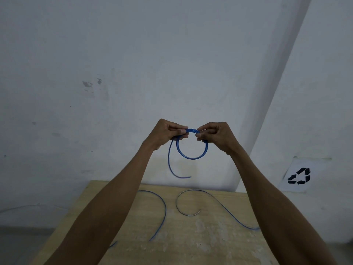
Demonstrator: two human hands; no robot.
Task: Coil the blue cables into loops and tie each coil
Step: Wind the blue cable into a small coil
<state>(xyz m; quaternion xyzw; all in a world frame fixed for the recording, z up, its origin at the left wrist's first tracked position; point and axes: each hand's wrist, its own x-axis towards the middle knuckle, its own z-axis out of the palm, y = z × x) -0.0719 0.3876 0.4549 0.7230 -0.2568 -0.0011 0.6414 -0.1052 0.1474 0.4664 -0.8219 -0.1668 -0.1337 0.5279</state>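
Both hands raised over the table's (pixel 191 245) far edge, pinching the top of a small blue coil (pixel 192 156): left hand (pixel 166 133) and right hand (pixel 215 135) fingers clamped on it so the loops stay stacked. Free tail (pixel 172 169) hangs off the left side, likely for tying. Two loose blue cables (pixel 162 205) lie uncoiled on the table.

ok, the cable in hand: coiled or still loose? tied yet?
Coiled, not tied. The held cable forms a round loop of several turns, pinched at the top by the left hand and right hand; its free tail hangs loose below.
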